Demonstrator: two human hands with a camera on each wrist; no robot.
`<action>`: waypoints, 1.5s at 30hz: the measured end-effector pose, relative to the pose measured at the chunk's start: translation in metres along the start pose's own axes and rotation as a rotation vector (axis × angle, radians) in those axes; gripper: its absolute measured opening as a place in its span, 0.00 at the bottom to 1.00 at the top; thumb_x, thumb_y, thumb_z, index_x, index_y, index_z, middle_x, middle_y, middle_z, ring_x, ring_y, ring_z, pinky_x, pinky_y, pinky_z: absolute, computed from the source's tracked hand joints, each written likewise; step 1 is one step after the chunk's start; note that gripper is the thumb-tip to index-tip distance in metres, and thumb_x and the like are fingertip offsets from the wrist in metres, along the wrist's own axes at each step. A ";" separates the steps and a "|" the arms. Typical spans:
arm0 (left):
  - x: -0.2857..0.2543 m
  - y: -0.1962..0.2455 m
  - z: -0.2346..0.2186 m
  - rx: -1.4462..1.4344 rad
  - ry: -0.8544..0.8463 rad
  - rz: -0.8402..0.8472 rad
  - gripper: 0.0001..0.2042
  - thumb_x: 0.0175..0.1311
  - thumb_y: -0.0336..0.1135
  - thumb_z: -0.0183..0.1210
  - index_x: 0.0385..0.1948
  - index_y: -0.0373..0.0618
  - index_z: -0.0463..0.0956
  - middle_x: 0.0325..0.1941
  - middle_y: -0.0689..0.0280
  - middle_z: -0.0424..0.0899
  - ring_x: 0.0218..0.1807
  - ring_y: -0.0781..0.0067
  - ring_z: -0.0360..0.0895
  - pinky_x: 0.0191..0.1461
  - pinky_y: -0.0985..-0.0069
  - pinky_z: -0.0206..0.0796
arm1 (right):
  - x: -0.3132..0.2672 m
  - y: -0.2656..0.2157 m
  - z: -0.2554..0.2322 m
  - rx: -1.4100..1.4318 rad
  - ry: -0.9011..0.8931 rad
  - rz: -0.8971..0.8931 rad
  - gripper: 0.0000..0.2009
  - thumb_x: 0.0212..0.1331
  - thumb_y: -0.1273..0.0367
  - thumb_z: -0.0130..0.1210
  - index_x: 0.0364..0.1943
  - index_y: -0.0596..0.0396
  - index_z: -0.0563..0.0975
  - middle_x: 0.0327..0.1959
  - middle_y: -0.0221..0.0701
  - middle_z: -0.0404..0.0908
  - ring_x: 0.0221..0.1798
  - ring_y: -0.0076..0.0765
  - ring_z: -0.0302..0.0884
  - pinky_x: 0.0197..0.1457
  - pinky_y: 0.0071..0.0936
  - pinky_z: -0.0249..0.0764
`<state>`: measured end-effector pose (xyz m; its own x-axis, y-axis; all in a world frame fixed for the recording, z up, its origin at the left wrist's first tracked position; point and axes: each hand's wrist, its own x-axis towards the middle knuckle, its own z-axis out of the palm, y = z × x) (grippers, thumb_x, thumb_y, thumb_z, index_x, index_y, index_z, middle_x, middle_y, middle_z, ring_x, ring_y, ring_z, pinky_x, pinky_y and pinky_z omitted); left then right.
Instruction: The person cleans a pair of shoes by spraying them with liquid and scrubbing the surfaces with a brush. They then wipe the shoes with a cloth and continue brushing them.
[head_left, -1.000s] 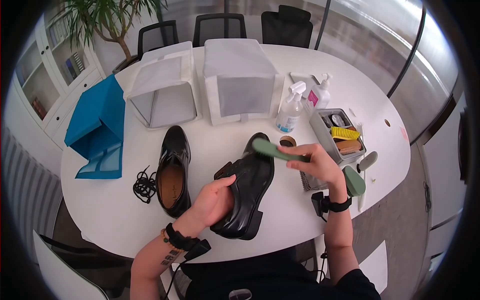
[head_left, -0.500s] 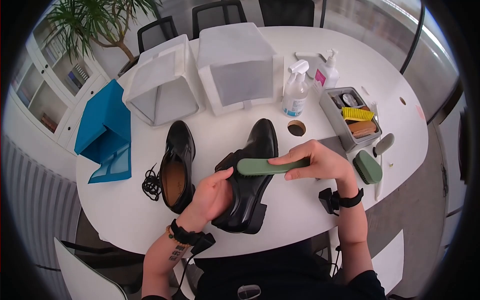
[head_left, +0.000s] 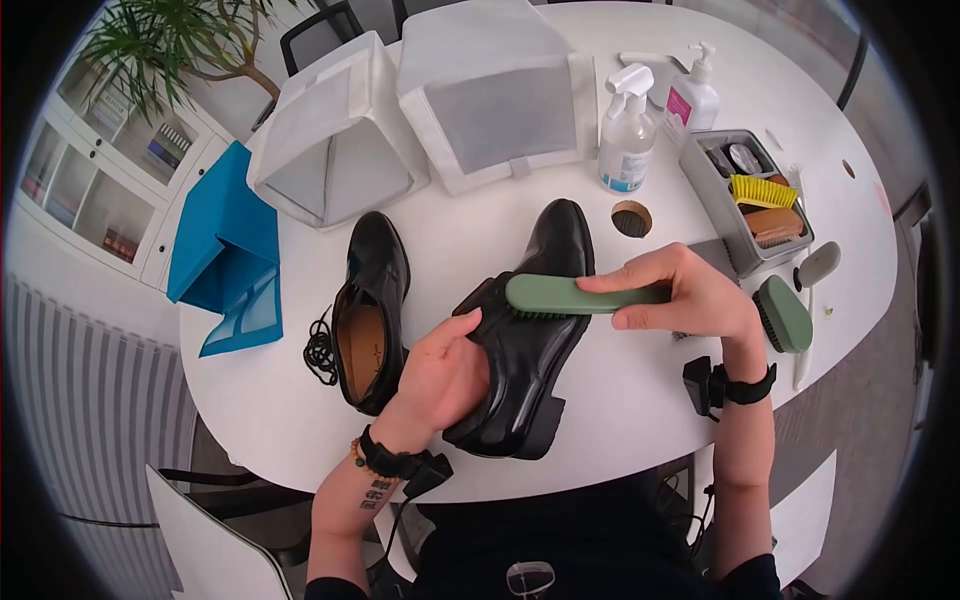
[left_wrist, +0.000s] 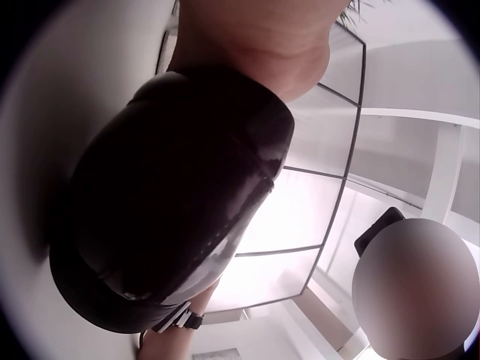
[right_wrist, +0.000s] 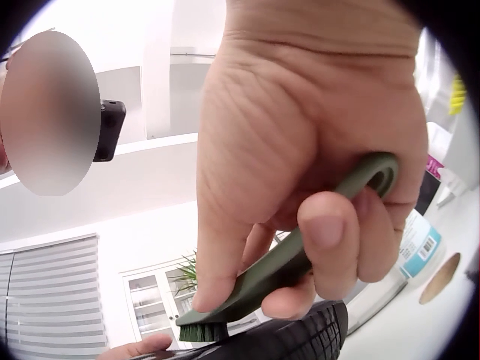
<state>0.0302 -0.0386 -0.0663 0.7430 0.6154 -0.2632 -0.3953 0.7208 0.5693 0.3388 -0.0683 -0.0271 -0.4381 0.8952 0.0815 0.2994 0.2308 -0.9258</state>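
Observation:
A glossy black dress shoe lies tilted on its side, sole edge toward the right. My left hand grips it at the opening, thumb on the upper, most fingers hidden inside. In the left wrist view the shoe's heel end fills the middle. With its fingers round the handle, my right hand holds a green shoe brush. The brush's dark green bristles rest on the side of the shoe, near the lace area. The other black shoe stands upright on the left.
Black laces lie by the standing shoe. Behind are a blue box, two pale fabric boxes, a spray bottle and a pump bottle. At right, a grey bin of brushes and a second green brush.
The green brush has gone from the toe end of the shoe back to its middle side, still in my right hand. My left hand keeps its grip. The head view has shifted.

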 end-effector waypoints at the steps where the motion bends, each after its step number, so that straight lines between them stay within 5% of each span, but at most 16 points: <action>1: 0.001 0.000 0.001 -0.004 -0.005 0.007 0.25 0.78 0.40 0.44 0.71 0.36 0.60 0.72 0.55 0.71 0.73 0.57 0.68 0.78 0.59 0.55 | -0.001 -0.003 -0.001 0.008 -0.026 0.032 0.21 0.58 0.75 0.68 0.58 0.52 0.83 0.47 0.35 0.89 0.41 0.21 0.81 0.51 0.23 0.76; 4: 0.003 -0.002 -0.007 -0.010 -0.007 0.026 0.25 0.78 0.40 0.45 0.72 0.37 0.60 0.72 0.56 0.71 0.72 0.57 0.68 0.77 0.59 0.56 | -0.002 -0.005 -0.005 -0.043 -0.036 0.021 0.21 0.59 0.75 0.67 0.58 0.53 0.83 0.48 0.35 0.89 0.41 0.22 0.81 0.51 0.24 0.76; 8: 0.016 -0.006 -0.034 -0.359 -0.527 -0.059 0.25 0.78 0.40 0.44 0.72 0.39 0.60 0.72 0.57 0.71 0.72 0.58 0.69 0.77 0.59 0.56 | 0.000 0.002 0.001 -0.134 0.120 -0.089 0.20 0.59 0.75 0.68 0.57 0.53 0.83 0.47 0.37 0.89 0.42 0.22 0.82 0.51 0.24 0.76; 10: 0.015 -0.006 -0.023 -0.426 -0.730 -0.065 0.25 0.78 0.41 0.44 0.72 0.40 0.60 0.72 0.57 0.71 0.72 0.58 0.68 0.77 0.59 0.56 | -0.002 -0.006 0.007 -0.070 -0.036 -0.059 0.20 0.59 0.75 0.68 0.57 0.53 0.83 0.45 0.36 0.89 0.41 0.23 0.81 0.50 0.24 0.76; 12: 0.006 -0.005 -0.004 0.000 -0.016 0.033 0.25 0.78 0.42 0.43 0.72 0.40 0.60 0.72 0.57 0.71 0.72 0.57 0.68 0.77 0.59 0.55 | -0.002 -0.018 0.010 -0.039 -0.266 0.010 0.20 0.58 0.76 0.68 0.57 0.52 0.84 0.39 0.34 0.88 0.37 0.23 0.79 0.47 0.24 0.75; 18: 0.012 -0.011 -0.010 -0.044 -0.115 0.040 0.26 0.79 0.46 0.42 0.71 0.42 0.62 0.73 0.58 0.70 0.73 0.58 0.67 0.78 0.58 0.53 | 0.004 -0.009 0.018 -0.230 0.143 -0.049 0.21 0.58 0.76 0.67 0.58 0.54 0.82 0.47 0.37 0.89 0.42 0.23 0.81 0.50 0.24 0.77; 22: 0.011 -0.012 -0.004 0.000 -0.038 0.063 0.27 0.79 0.51 0.40 0.71 0.44 0.62 0.73 0.60 0.71 0.73 0.60 0.66 0.78 0.60 0.51 | 0.002 -0.020 0.026 -0.124 -0.205 0.017 0.21 0.59 0.75 0.67 0.59 0.52 0.83 0.47 0.35 0.89 0.42 0.22 0.80 0.49 0.24 0.77; 23: 0.009 -0.012 -0.003 0.004 0.001 0.053 0.28 0.80 0.52 0.39 0.72 0.44 0.62 0.73 0.60 0.70 0.74 0.61 0.66 0.78 0.60 0.51 | 0.003 -0.016 0.027 -0.127 -0.207 0.015 0.21 0.59 0.75 0.67 0.59 0.52 0.83 0.47 0.35 0.89 0.42 0.22 0.80 0.49 0.24 0.77; 25: 0.009 -0.011 -0.006 0.005 -0.029 0.051 0.29 0.80 0.54 0.37 0.72 0.44 0.61 0.73 0.60 0.70 0.74 0.61 0.65 0.78 0.60 0.51 | 0.007 -0.007 0.030 -0.160 0.090 -0.117 0.22 0.60 0.74 0.67 0.60 0.49 0.82 0.44 0.32 0.89 0.39 0.21 0.77 0.47 0.24 0.76; 26: 0.010 -0.011 -0.009 -0.041 -0.070 0.039 0.29 0.79 0.54 0.37 0.72 0.44 0.61 0.74 0.60 0.70 0.74 0.61 0.65 0.79 0.60 0.50 | 0.007 -0.009 0.029 -0.215 0.162 0.000 0.22 0.60 0.74 0.66 0.60 0.48 0.82 0.44 0.33 0.89 0.39 0.22 0.77 0.48 0.24 0.76; 33: 0.010 -0.014 -0.006 0.014 -0.013 0.072 0.29 0.78 0.53 0.36 0.73 0.44 0.61 0.75 0.58 0.68 0.75 0.59 0.64 0.79 0.60 0.50 | 0.005 -0.020 0.035 -0.108 -0.085 -0.074 0.22 0.59 0.75 0.67 0.60 0.52 0.82 0.45 0.37 0.89 0.43 0.25 0.80 0.53 0.26 0.76; 37: 0.008 -0.013 -0.005 -0.044 -0.072 0.025 0.29 0.78 0.53 0.36 0.72 0.45 0.61 0.74 0.58 0.69 0.74 0.59 0.65 0.79 0.59 0.51 | 0.008 -0.016 0.031 -0.302 0.165 0.034 0.22 0.59 0.74 0.67 0.60 0.51 0.82 0.45 0.37 0.89 0.41 0.26 0.80 0.52 0.26 0.76; 43: 0.007 -0.012 -0.003 0.009 0.038 0.067 0.28 0.78 0.51 0.37 0.70 0.41 0.63 0.72 0.58 0.71 0.74 0.60 0.66 0.79 0.60 0.52 | 0.004 -0.012 0.032 -0.189 0.068 -0.061 0.21 0.60 0.74 0.66 0.60 0.51 0.82 0.45 0.37 0.89 0.41 0.26 0.81 0.51 0.26 0.77; 45: 0.008 -0.012 -0.009 0.007 -0.088 0.031 0.29 0.78 0.53 0.36 0.72 0.45 0.61 0.73 0.59 0.70 0.73 0.60 0.66 0.79 0.59 0.51 | 0.004 -0.012 0.032 -0.133 0.031 -0.105 0.21 0.61 0.75 0.66 0.60 0.51 0.82 0.46 0.37 0.89 0.43 0.25 0.82 0.53 0.26 0.77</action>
<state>0.0366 -0.0394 -0.0822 0.7752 0.6067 -0.1758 -0.4154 0.6993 0.5817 0.3069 -0.0797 -0.0277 -0.4471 0.8745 0.1882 0.3641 0.3701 -0.8547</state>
